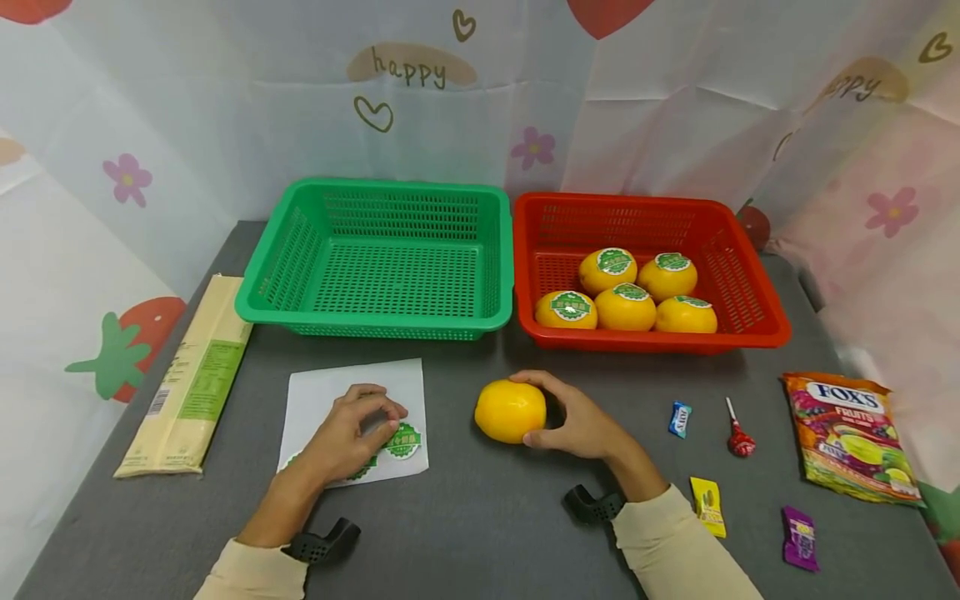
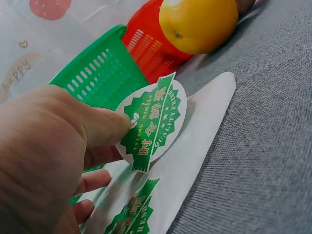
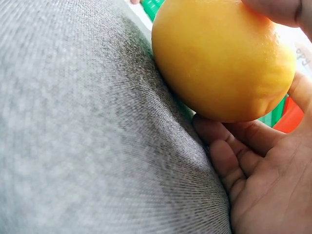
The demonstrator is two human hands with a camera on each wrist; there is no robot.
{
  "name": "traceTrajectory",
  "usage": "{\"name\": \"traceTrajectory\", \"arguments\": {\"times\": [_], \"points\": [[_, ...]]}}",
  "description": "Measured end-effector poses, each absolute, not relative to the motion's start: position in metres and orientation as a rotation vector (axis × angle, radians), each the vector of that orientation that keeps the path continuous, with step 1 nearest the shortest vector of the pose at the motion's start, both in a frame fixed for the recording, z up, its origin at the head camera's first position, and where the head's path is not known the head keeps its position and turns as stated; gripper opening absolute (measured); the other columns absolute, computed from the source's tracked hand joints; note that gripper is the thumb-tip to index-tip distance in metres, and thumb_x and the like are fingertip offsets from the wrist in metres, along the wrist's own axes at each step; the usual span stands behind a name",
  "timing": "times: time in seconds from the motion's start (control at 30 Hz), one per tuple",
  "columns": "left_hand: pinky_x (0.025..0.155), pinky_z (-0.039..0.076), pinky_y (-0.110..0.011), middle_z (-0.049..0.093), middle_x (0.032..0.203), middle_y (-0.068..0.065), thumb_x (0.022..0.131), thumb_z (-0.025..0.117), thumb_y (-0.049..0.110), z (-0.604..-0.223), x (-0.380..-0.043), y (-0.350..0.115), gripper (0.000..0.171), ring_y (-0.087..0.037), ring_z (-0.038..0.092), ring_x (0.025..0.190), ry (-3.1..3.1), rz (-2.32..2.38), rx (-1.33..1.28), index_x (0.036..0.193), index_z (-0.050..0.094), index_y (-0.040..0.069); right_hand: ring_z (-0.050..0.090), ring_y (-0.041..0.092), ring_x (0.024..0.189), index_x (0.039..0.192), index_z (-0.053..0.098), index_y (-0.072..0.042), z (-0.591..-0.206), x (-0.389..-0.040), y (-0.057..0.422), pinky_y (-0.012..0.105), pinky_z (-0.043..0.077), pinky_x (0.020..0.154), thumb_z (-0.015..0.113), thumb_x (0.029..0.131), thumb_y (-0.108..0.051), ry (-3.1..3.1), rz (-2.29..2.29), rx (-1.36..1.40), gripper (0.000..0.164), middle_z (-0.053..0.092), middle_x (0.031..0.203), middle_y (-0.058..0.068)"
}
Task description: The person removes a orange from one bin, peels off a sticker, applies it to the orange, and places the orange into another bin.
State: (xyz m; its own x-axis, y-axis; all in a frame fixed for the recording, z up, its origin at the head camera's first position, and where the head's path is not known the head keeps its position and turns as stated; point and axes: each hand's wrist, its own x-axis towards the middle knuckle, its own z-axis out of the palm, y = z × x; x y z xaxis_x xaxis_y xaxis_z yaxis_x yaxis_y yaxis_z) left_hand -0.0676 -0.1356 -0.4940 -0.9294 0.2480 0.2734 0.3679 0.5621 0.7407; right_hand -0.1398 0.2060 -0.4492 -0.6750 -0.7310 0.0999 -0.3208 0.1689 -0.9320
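My left hand (image 1: 352, 433) is over a white sheet (image 1: 315, 400), its thumb and forefinger pinching a round green-and-white sticker (image 2: 151, 122). The sticker's near edge is raised from the sheet in the left wrist view. A second green sticker (image 2: 134, 212) lies on the sheet just below, partly covered by the hand in the head view. To the right, my right hand (image 1: 573, 421) grips a yellow lemon (image 1: 510, 411) on the table, thumb on the near side and fingers on the far side. No sticker shows on this lemon.
Behind the hands stand a green basket (image 1: 375, 329) and a red basket (image 1: 660, 340) with several stickered lemons (image 1: 626, 308). A long cream packet (image 1: 187, 383) lies left. On the right are a candy bag (image 1: 851, 437), a lollipop (image 1: 740, 440) and small wrapped candies (image 1: 707, 506).
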Motion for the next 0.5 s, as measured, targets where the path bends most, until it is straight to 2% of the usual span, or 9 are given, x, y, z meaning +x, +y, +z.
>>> {"name": "traceTrajectory", "arguments": {"times": [0.1, 0.23, 0.33, 0.5], "points": [[0.094, 0.033, -0.05, 0.066, 0.101, 0.0, 0.085, 0.07, 0.0, -0.491, -0.068, -0.134, 0.022, -0.029, 0.05, 0.109, -2.597, -1.32, -0.534, 0.081, 0.061, 0.02, 0.045, 0.026, 0.117, 0.138, 0.045, -0.001, -0.449, -0.14, 0.206, 0.054, 0.027, 0.103, 0.074, 0.079, 0.0, 2.084, -1.504, -1.005, 0.066, 0.049, 0.136, 0.01], [0.087, 0.038, -0.037, 0.062, 0.095, -0.007, 0.083, 0.068, -0.008, -0.468, -0.063, -0.126, 0.018, -0.026, 0.052, 0.099, -2.563, -1.366, -0.482, 0.083, 0.062, 0.008, 0.046, 0.026, 0.116, 0.139, 0.045, -0.001, -0.45, -0.14, 0.205, 0.054, 0.029, 0.102, 0.073, 0.079, 0.0, 2.085, -1.507, -1.023, 0.066, 0.049, 0.136, 0.011], [0.086, 0.041, -0.04, 0.058, 0.09, -0.007, 0.084, 0.067, -0.009, -0.453, -0.062, -0.12, 0.014, -0.023, 0.052, 0.092, -2.583, -1.402, -0.412, 0.085, 0.063, 0.004, 0.045, 0.026, 0.117, 0.14, 0.043, 0.001, -0.451, -0.14, 0.205, 0.054, 0.029, 0.102, 0.074, 0.079, 0.0, 2.095, -1.513, -1.03, 0.069, 0.047, 0.139, 0.015], [0.085, 0.042, -0.045, 0.057, 0.088, 0.002, 0.088, 0.067, -0.003, -0.45, -0.073, -0.114, 0.012, -0.016, 0.052, 0.088, -2.565, -1.462, -0.4, 0.089, 0.065, 0.009, 0.047, 0.026, 0.117, 0.14, 0.039, 0.005, -0.451, -0.139, 0.206, 0.05, 0.032, 0.102, 0.077, 0.078, -0.001, 2.138, -1.513, -0.997, 0.073, 0.046, 0.138, 0.017]]}}
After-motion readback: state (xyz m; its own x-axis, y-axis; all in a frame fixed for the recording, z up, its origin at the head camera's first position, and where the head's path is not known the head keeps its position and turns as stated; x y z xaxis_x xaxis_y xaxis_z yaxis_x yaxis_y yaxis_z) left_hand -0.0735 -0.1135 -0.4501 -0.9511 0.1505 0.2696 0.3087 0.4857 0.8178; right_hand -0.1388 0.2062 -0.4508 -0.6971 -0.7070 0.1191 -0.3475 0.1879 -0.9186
